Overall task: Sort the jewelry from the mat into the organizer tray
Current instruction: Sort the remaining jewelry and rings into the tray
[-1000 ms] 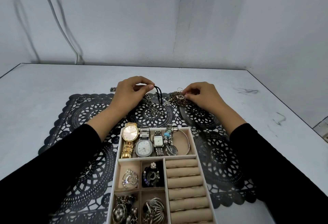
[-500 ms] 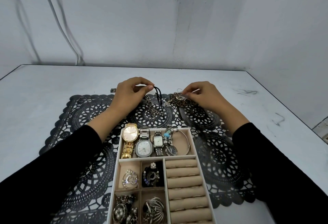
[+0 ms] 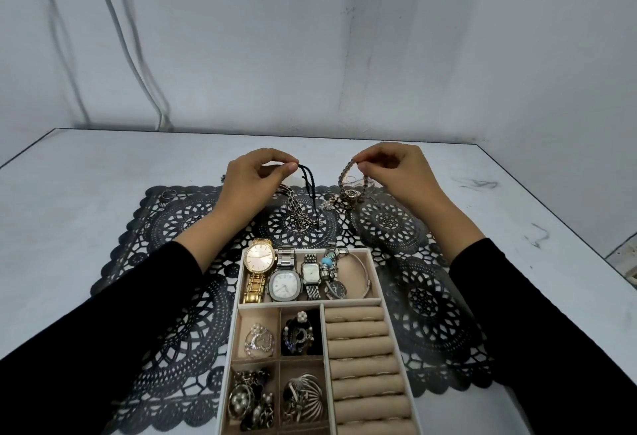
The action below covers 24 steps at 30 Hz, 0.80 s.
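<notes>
My left hand point(image 3: 251, 181) pinches a black cord necklace point(image 3: 310, 189) above the far part of the black lace mat point(image 3: 165, 296); a metal chain point(image 3: 296, 210) also hangs from it onto the mat. My right hand point(image 3: 396, 172) pinches a brownish beaded chain point(image 3: 346, 172) whose lower end stays in a tangle of jewelry point(image 3: 350, 195) on the mat. The beige organizer tray point(image 3: 234, 324) stands near me, with watches in its far compartment, small pieces in its left cells and ring rolls on its right.
A ring point(image 3: 168, 194) lies at the mat's far left corner, and a small metal piece point(image 3: 223, 177) sits on the white table point(image 3: 86, 176) beyond the mat. Cables point(image 3: 131, 38) run down the wall at the back left.
Both hands have risen from the mat. The right hand has lifted one end of the beaded chain out of the tangle; the left hand holds the black cord higher.
</notes>
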Motion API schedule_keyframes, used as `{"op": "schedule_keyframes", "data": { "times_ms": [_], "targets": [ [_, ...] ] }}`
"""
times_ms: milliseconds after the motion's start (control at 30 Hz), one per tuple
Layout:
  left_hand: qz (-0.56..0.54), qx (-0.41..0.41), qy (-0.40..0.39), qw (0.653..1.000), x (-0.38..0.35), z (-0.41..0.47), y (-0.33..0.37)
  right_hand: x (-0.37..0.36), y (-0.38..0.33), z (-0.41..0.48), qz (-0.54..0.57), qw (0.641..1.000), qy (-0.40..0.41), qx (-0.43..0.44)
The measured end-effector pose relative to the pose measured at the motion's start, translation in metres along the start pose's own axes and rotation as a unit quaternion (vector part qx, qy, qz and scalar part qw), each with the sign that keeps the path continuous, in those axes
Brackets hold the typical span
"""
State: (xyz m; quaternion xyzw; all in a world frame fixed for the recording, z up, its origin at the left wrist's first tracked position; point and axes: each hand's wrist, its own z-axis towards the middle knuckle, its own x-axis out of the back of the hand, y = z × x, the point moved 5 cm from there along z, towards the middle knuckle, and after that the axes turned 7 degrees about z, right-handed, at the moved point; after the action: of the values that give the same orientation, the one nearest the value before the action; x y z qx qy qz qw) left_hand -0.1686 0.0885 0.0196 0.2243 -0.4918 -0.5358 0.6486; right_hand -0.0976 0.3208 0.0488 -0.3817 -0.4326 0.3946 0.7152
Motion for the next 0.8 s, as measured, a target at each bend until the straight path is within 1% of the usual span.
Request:
{"op": "schedule_keyframes", "data": {
  "times_ms": [200, 433, 567, 667, 800],
  "targets": [
    [0.006, -0.009, 0.029, 1.0, 0.012, -0.006, 0.007, -0.001, -0.02, -0.007, 0.057, 0.998, 0.031, 0.028],
    [-0.03, -0.01, 0.055, 0.998, 0.024, -0.017, 0.016, 0.001, -0.037, -0.017, 0.107, 0.991, 0.063, 0.051],
    [-0.031, -0.011, 0.07, 0.997, 0.032, -0.026, 0.023, 0.002, -0.043, -0.024, 0.134, 0.986, 0.076, 0.065],
    [-0.028, -0.017, 0.075, 0.997, 0.037, -0.032, 0.026, 0.003, -0.047, -0.028, 0.152, 0.983, 0.075, 0.067],
    [-0.029, -0.015, 0.067, 0.997, 0.038, -0.038, 0.024, -0.002, -0.043, -0.031, 0.133, 0.989, 0.048, 0.034]
  ]
}}
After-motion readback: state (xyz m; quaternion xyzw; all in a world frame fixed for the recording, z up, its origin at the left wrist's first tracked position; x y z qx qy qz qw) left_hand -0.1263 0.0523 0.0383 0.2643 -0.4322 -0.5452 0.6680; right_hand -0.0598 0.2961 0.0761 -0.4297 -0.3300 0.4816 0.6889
